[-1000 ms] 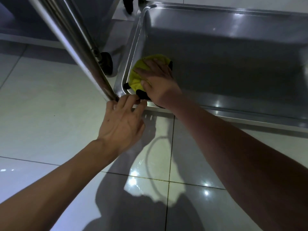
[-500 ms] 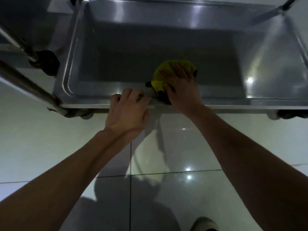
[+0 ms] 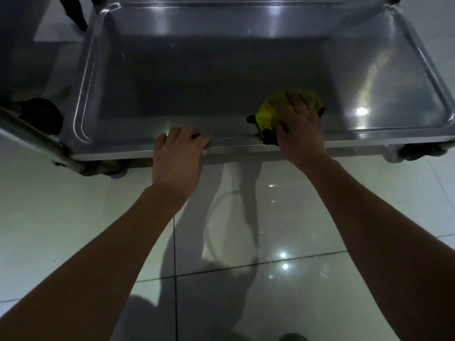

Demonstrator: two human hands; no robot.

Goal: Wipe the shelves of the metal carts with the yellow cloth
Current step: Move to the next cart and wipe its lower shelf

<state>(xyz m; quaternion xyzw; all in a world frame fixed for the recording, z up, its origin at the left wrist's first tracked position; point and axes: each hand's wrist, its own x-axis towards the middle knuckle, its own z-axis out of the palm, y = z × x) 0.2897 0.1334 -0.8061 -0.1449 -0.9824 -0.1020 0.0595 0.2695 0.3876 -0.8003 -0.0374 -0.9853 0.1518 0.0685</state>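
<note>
- We see the yellow cloth (image 3: pixel 267 114) bunched into a lump w/ no clear long axis; if anything it runs from the near rim back into the tray; dark trim pokes out at the thumb side and at the little-finger side.
- Cloth looks crumpled, bright yellow w/ black edging; most of it hidden under the palm.
- Right hand (image 3: pixel 299 124) lies on top of the cloth; fingers (image 3: pixel 294 99) spread a bit and bent down over it, pressing it onto the shelf (image 3: pixel 197 82) just inside the near rim.
- Left hand (image 3: pixel 177 156) sits on that near rim, well to the left of the cloth; fingers hooked over the edge, close together, tips hidden inside the lip.
- Shelf is a shallow steel tray w/ raised rim; beyond the fingertips we make out only the cloth in it.
- Caster (image 3: pixel 418 151) shows under the rim right of the right hand; glossy tiled floor (image 3: pixel 73 217) below both wrists.
</note>
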